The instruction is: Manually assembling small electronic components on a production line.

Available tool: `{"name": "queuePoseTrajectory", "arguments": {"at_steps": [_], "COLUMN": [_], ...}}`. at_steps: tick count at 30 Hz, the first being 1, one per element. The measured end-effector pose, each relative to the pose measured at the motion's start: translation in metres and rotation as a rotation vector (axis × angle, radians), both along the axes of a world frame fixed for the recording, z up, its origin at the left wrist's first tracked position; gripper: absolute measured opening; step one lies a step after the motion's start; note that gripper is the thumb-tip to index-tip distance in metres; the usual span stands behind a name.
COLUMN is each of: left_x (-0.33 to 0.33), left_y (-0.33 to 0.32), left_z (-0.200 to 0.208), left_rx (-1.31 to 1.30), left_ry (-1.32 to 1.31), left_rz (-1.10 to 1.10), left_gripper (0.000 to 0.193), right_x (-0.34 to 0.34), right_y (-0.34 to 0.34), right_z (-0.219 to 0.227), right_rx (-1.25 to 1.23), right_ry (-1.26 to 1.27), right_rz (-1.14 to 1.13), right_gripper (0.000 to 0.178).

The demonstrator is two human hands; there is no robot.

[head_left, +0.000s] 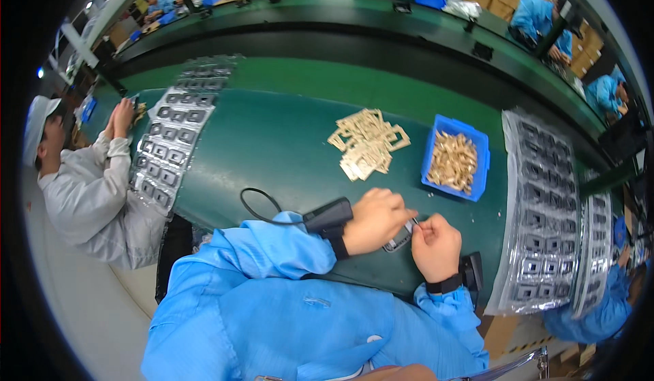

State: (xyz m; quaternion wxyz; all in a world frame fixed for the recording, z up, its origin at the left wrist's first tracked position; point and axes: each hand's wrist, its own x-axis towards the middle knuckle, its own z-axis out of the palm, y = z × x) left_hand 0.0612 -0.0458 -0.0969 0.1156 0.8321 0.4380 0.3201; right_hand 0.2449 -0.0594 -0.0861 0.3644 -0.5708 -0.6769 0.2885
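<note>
A small grey, dark-edged part (397,242), glossy and half covered, sits between the grips: the right hand (437,246) pinches its edge; the left hand's (373,221) hold I can't tell.

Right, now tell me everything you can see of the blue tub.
The blue tub, apparently plastic, is roughly rectangular, lidless, with raised walls. It sits upright and slightly turned on the green table, holding many small tan pieces. The left hand and right hand are both apart from it.
</note>
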Motion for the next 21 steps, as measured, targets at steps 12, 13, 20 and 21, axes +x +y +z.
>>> {"name": "queuePoseTrajectory", "arguments": {"at_steps": [12,13,20,21], "left_x": [0.015,0.014,0.006,0.005], "left_y": [0.003,0.003,-0.003,0.004], "left_z": [-0.008,-0.008,0.027,0.037], "left_rx": [0.074,0.1,0.058,0.079], "left_ry": [0.108,0.09,-0.055,-0.091], "left_rz": [0.042,0.058,-0.031,-0.022], "left_gripper": [0.017,0.018,0.022,0.02], "right_x": [-0.018,-0.02,-0.001,0.0], "right_y": [-0.007,-0.007,-0.007,-0.002], "right_z": [0.02,0.017,0.04,0.046], "right_rx": [0.09,0.094,0.221,0.009], "right_ry": [-0.422,-0.476,-0.145,0.206], "right_rz": [-0.018,-0.022,0.203,0.241], "right_gripper": [0.012,0.011,0.016,0.021]}}
